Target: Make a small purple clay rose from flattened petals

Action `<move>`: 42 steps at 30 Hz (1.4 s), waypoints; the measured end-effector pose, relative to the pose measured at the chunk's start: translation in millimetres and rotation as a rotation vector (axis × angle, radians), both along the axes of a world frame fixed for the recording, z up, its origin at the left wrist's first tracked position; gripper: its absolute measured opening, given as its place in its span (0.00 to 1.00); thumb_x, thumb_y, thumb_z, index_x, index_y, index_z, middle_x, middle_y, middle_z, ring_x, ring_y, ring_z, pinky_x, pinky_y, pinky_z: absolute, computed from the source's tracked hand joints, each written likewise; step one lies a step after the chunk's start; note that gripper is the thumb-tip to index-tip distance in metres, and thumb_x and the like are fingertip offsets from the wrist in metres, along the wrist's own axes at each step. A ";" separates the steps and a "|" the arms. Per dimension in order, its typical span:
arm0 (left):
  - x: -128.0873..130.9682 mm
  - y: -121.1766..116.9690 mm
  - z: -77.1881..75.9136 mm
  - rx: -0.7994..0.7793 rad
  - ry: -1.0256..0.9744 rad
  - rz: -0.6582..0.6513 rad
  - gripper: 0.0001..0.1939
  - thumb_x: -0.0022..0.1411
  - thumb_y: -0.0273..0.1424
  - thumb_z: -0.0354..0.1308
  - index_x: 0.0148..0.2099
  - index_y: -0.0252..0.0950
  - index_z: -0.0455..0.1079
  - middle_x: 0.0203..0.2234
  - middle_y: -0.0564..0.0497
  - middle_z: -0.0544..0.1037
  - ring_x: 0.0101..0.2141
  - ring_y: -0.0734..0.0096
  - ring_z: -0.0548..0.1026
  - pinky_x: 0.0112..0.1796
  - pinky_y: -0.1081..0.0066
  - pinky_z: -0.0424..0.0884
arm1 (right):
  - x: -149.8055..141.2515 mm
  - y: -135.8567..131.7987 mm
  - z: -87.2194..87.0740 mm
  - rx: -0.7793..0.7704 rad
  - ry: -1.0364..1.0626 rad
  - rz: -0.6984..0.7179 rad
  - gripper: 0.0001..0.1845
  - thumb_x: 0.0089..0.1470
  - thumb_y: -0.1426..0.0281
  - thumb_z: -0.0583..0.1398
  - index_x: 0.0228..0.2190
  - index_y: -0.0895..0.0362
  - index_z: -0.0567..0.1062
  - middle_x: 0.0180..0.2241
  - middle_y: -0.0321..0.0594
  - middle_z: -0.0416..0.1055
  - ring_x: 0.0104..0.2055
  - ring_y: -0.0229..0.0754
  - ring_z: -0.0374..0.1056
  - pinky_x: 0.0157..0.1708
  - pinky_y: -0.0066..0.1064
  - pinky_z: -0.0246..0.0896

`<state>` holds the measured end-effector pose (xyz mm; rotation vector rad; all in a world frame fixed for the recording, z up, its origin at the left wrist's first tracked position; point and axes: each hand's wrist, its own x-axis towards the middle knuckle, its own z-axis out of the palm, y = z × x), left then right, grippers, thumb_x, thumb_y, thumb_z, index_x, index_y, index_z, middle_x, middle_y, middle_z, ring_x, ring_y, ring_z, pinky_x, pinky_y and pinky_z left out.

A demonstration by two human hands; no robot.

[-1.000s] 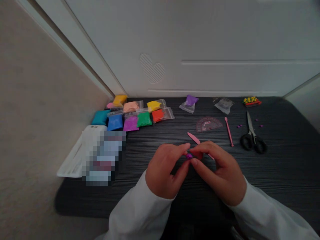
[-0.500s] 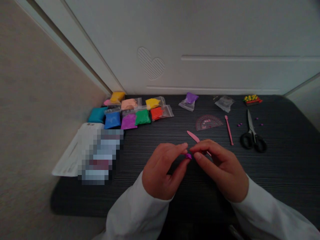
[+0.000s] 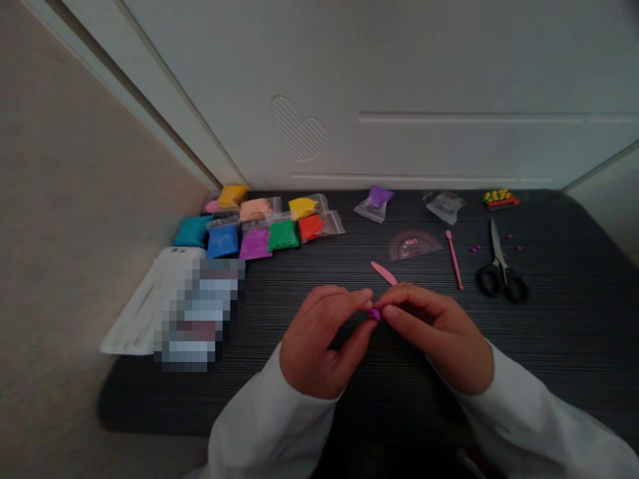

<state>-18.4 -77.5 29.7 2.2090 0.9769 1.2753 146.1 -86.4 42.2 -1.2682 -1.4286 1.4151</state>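
Note:
A small lump of purple modelling clay [image 3: 375, 315] is pinched between the thumb and fingers of my left hand [image 3: 327, 339]. From the other side, my right hand [image 3: 442, 332] has its thumb and forefinger closed at the clay's edge; those fingertips cover part of it. Just beyond my right fingers lies a pink plastic clay knife [image 3: 383, 272], its lower end hidden behind the hand. A clear pink-marked protractor [image 3: 415, 245] rests farther back, and a thin pink modelling tool [image 3: 454, 261] lies to the right of it.
Black-handled scissors [image 3: 498, 269] lie at the right among several tiny purple bits [image 3: 475, 249]. Behind them is a small red-and-yellow piece [image 3: 500, 199]. Bags of coloured clay [image 3: 283, 234] cluster at the back left, above a blurred screen [image 3: 204, 313]. A white panel backs the table.
My right fingertips have moved left and now meet the purple clay, where a small gap showed before. The whole view has shifted slightly.

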 end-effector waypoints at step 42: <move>42.9 123.5 -43.0 0.092 0.392 0.176 0.17 0.52 0.29 0.50 0.46 0.32 0.62 0.36 0.45 0.72 0.40 0.65 0.68 0.43 0.63 0.63 | 162.0 55.2 -46.3 0.426 -1.283 -0.272 0.13 0.48 0.64 0.53 0.36 0.50 0.72 0.39 0.39 0.70 0.42 0.45 0.62 0.38 0.40 0.49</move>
